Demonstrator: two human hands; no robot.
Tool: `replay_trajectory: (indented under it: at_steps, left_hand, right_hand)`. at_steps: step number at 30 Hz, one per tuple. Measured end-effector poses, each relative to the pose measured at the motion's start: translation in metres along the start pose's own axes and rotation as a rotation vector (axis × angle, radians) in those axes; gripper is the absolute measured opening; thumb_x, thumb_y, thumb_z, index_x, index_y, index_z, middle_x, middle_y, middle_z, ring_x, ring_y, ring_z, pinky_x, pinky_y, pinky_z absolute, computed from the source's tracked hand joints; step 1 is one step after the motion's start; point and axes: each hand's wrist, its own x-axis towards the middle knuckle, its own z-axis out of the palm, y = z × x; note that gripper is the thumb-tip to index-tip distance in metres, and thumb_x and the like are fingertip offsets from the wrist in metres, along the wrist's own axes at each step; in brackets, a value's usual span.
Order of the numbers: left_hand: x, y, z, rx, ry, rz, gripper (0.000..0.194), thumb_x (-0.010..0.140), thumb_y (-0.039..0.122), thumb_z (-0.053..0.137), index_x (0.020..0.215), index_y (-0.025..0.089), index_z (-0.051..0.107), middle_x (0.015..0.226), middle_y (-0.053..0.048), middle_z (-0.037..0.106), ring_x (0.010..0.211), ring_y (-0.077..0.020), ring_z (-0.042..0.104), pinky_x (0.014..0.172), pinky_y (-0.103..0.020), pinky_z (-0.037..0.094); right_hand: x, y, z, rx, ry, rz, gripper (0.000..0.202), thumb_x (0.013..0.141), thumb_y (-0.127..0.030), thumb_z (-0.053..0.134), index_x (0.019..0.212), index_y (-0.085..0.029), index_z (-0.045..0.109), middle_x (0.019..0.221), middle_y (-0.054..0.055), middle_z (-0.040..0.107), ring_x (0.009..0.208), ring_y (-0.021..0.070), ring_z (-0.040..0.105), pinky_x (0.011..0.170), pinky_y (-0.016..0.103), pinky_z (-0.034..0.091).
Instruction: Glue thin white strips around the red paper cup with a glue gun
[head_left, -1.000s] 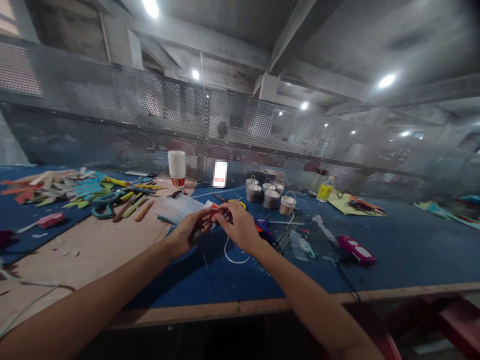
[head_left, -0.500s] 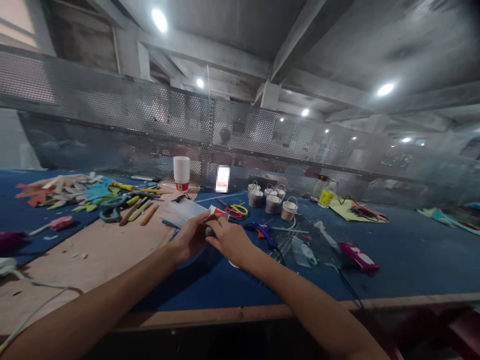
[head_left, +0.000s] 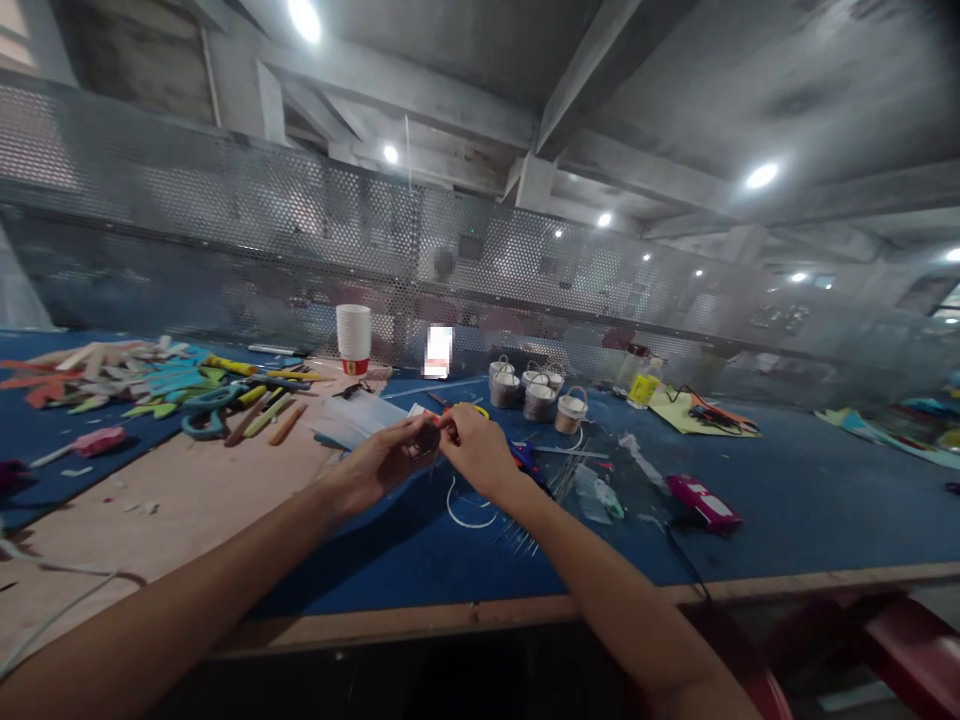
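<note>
A small red-and-white paper cup (head_left: 418,411) is held over the blue work surface, mostly covered by my fingers. My left hand (head_left: 379,462) wraps round it from the left, palm turned inward. From the right, my right hand (head_left: 480,450) pinches at the cup's edge with thumb and fingertips; the exact spot is hidden. Below the hands, a thin white cord (head_left: 471,525) lies in a loose loop. Just behind the right hand show the yellow handle of the scissors (head_left: 482,411) and part of a blue glue gun (head_left: 525,460).
Several small cord-wrapped buckets (head_left: 538,402) stand behind the glue gun. A stack of paper cups (head_left: 353,335) is at the back left. Tools and coloured strips (head_left: 135,375) cover the left side. A magenta device (head_left: 703,502) and a yellow-labelled bottle (head_left: 643,385) are right.
My right hand has shifted up and now pinches nearer the cup's edge. The cup has turned in my hands, and the white cord loop below is uncovered. The view has moved slightly.
</note>
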Motion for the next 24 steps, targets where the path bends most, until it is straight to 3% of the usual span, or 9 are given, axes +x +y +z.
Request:
replay_trajectory:
  at_steps: [6, 11, 16, 20, 24]
  left_hand:
    - [-0.005, 0.005, 0.009, -0.021, 0.088, -0.035, 0.024, 0.104, 0.01, 0.056, 0.096, 0.012, 0.079, 0.095, -0.012, 0.083, 0.087, -0.0192, 0.08, 0.094, -0.031, 0.065]
    - [-0.005, 0.005, 0.007, -0.023, 0.062, -0.067, 0.02, 0.104, 0.011, 0.057, 0.105, 0.012, 0.078, 0.105, -0.015, 0.084, 0.094, -0.0216, 0.082, 0.089, -0.03, 0.067]
    - [-0.004, 0.0, 0.006, -0.01, 0.065, -0.058, 0.02, 0.103, 0.008, 0.058, 0.107, 0.015, 0.076, 0.092, -0.008, 0.083, 0.077, -0.0172, 0.08, 0.085, -0.029, 0.068]
    - [-0.007, -0.001, 0.01, -0.003, 0.045, -0.09, 0.023, 0.105, 0.01, 0.054, 0.107, 0.016, 0.076, 0.097, -0.011, 0.083, 0.082, -0.0196, 0.081, 0.088, -0.032, 0.068]
    - [-0.008, 0.0, 0.011, -0.026, 0.082, -0.116, 0.019, 0.106, 0.013, 0.056, 0.103, 0.014, 0.075, 0.097, -0.012, 0.083, 0.082, -0.0195, 0.082, 0.087, -0.032, 0.069]
  right_hand:
    - [0.0, 0.014, 0.0, 0.218, 0.076, 0.008, 0.012, 0.094, -0.012, 0.062, 0.099, -0.021, 0.069, 0.101, 0.003, 0.071, 0.087, 0.0167, 0.067, 0.082, 0.029, 0.052]
    - [-0.002, 0.015, -0.004, 0.319, 0.185, 0.027, 0.007, 0.098, -0.017, 0.062, 0.099, -0.021, 0.067, 0.102, 0.003, 0.07, 0.087, 0.0168, 0.067, 0.083, 0.03, 0.052]
    - [-0.007, 0.013, -0.001, 0.269, 0.124, -0.066, 0.017, 0.099, -0.035, 0.071, 0.11, -0.022, 0.068, 0.112, 0.005, 0.069, 0.097, 0.0197, 0.068, 0.089, 0.033, 0.053]
    - [-0.007, 0.017, 0.007, 0.222, 0.125, -0.127, 0.01, 0.096, -0.03, 0.076, 0.095, -0.022, 0.07, 0.102, 0.004, 0.071, 0.105, 0.0224, 0.066, 0.096, 0.036, 0.049]
    - [-0.004, 0.017, 0.006, 0.427, 0.171, -0.064, 0.015, 0.098, -0.032, 0.072, 0.086, -0.022, 0.069, 0.094, 0.003, 0.071, 0.094, 0.0197, 0.067, 0.089, 0.033, 0.051]
